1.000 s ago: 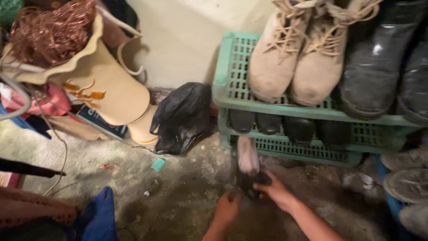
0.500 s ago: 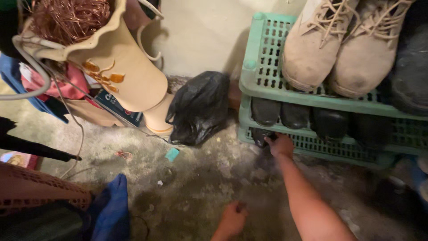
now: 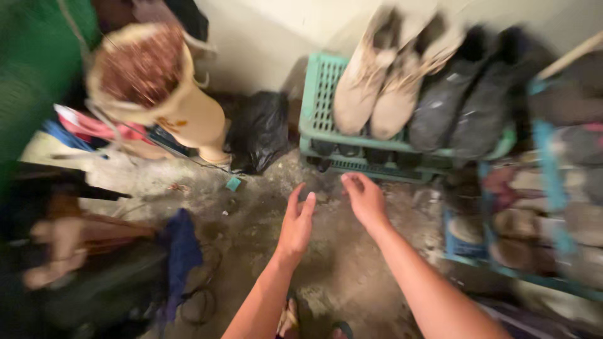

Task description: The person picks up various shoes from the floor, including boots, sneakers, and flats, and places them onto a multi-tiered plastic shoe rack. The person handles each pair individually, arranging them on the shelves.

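A: Beige ceramic vase [image 3: 164, 100] at far left, tilted, full of copper-coloured wire; a black bag [image 3: 259, 129] beside it against the wall. Then?

B: Green plastic rack [image 3: 321, 107], two tiers. Top tier: tan boots [image 3: 377, 94], then dark boots [image 3: 461, 110]. Lower tier: dark shoes [image 3: 333, 150], toes outward, mostly in shadow. Further right, a blue rack [image 3: 546, 188] of mixed footwear, blurred.

A: The person's hands?

B: Left hand [image 3: 295, 223] fingers extended, empty. Right hand [image 3: 364, 198] loosely curled, also empty. Both hang over the bare concrete floor [image 3: 264, 251], near the green rack's lower tier but not touching it.

A: Handling of the dark shoes, nearest the hands?

B: Judged light, with a stiff sole and a softer upper, probably smooth. Best taken at the heel or by the collar, since the toes give little purchase.

A: Change since the earlier views?

B: A second ago both hands worked on a dark shoe on the floor. Half a second ago the right hand reached the lower tier with it while the left stayed low. Now both are drawn back and bare, and the view sits higher, showing more of the racks.
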